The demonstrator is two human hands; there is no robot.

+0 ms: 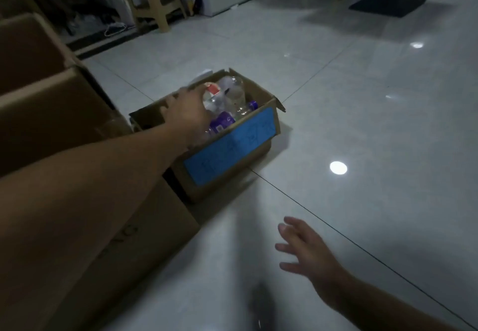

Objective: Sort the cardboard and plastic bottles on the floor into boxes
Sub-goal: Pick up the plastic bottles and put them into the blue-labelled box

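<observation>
A small cardboard box (261, 147) with a blue label on its front stands on the tiled floor and holds several clear plastic bottles (234, 92), some with purple labels and caps. My left hand (187, 112) reaches over the box's left rim, fingers curled down among the bottles; whether it grips one is hidden. My right hand (304, 250) hovers over the bare floor in front of the box, fingers spread and holding nothing.
Larger cardboard boxes (51, 113) stand at the left, right beside the small box. Wooden stool legs (155, 2), a white cabinet and cables line the back wall. A dark table base (388, 4) sits far right. Glossy floor tiles (375, 123) stretch to the right.
</observation>
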